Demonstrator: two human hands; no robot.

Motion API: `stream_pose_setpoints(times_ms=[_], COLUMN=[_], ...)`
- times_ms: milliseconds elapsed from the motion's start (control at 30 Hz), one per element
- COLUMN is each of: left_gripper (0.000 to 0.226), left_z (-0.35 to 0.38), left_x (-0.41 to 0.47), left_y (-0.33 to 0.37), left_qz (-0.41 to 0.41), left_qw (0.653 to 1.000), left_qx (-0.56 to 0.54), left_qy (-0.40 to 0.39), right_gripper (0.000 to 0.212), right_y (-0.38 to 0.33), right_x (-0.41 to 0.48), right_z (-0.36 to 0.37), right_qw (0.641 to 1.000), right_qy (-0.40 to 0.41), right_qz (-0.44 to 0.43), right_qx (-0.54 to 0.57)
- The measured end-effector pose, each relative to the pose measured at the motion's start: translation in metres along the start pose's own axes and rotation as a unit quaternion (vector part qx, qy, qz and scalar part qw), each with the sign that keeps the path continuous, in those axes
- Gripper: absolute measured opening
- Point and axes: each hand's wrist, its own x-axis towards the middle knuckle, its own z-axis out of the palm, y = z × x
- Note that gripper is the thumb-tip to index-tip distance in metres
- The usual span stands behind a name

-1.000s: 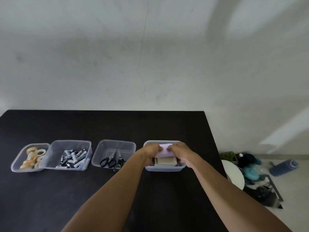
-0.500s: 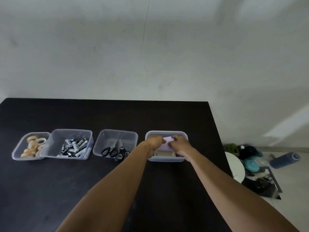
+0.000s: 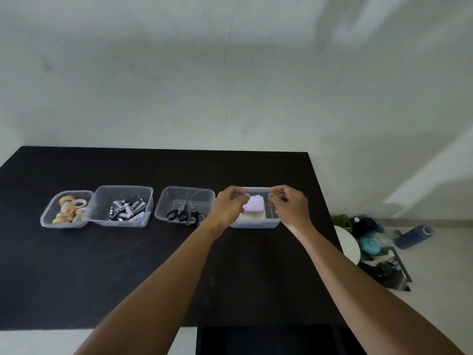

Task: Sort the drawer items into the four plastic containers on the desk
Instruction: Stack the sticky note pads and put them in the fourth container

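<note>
On the black desk (image 3: 76, 265), the rightmost tub (image 3: 256, 224) sits between the left hand (image 3: 229, 204) and right hand (image 3: 288, 204). Both met over the purple notepad (image 3: 253, 204) half a second ago; now they are apart, fingers curled, and I cannot tell whether they pinch the rim. The notepad lies free inside the tub.

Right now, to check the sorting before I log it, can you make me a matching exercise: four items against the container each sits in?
Items:
1 tape rolls
2 batteries
3 scissors
4 purple pad

Places:
A rightmost container
B far-left container
C second container from left
D third container from left

Pairs: 1-B, 2-C, 3-D, 4-A.
</note>
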Motion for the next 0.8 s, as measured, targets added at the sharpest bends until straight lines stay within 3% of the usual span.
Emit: stream_pose_setpoints(times_ms=[233,500,800], left_gripper=[0.011,0.013,0.023], left_z=[-0.024,-0.022,0.007], left_x=[-0.102,-0.194,-0.213], left_y=[-0.060,-0.130,-0.157], left_qz=[-0.020,-0.076,-0.044], left_qw=[0.998,0.988,0.983], left_qx=[0.027,0.084,0.167], left_qy=[-0.057,-0.106,-0.064], right_gripper=[0.008,0.021,0.012], right_y=[0.017,0.075,0.141], right_x=[-0.127,-0.259,-0.337], right_z=[-0.023,-0.026,-0.038], right_qw=[0.999,0.994,0.971], right_qy=[-0.017,-0.066,-0.214], right_qz=[0.025,0.084,0.039], right_qx=[0.011,-0.002,-0.101])
